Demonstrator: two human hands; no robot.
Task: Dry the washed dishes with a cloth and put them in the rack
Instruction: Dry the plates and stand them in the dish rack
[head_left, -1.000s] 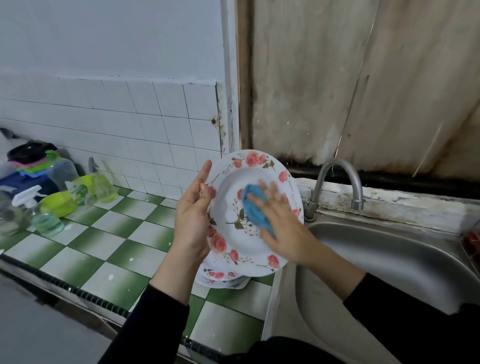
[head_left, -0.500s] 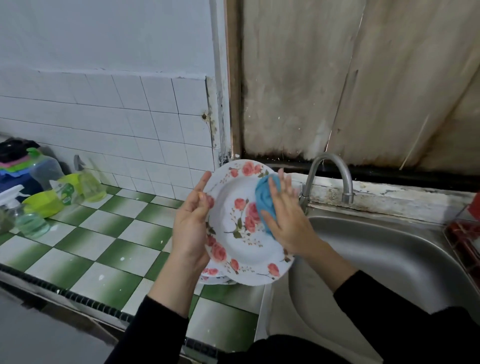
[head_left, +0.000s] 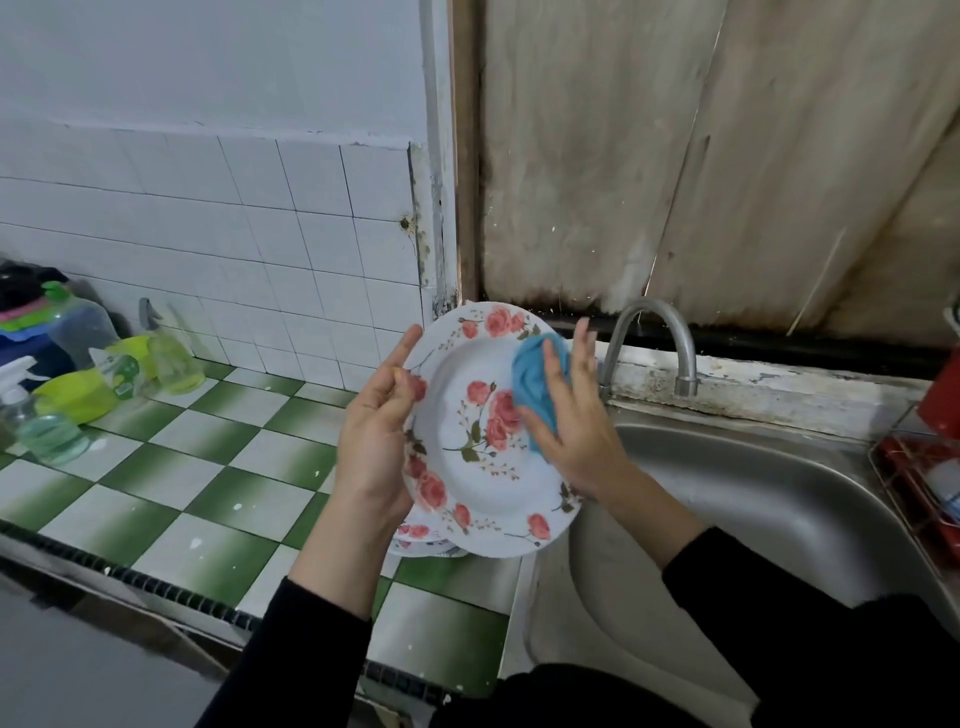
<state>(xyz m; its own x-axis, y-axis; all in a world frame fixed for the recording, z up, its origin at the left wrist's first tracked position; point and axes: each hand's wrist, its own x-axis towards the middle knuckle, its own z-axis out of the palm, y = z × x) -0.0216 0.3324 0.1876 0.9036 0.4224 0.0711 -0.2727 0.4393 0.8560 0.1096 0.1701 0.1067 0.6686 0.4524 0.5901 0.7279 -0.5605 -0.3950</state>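
plate (head_left: 467, 483) ×1, tilted over desk (head_left: 208, 493) edge by sink (head_left: 753, 493) | left hand (head_left: 371, 447) grips its left rim | right hand (head_left: 576, 431), fingers spread, presses 1 cloth (head_left: 535, 379) on it | stacked plates (head_left: 415, 540) beneath, count unclear | 1 tap (head_left: 649, 322)

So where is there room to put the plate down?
The green-and-white counter tiles between the bottles and the stacked plates are bare, and so is the sink. It is crowded at the far left and in the red rack.
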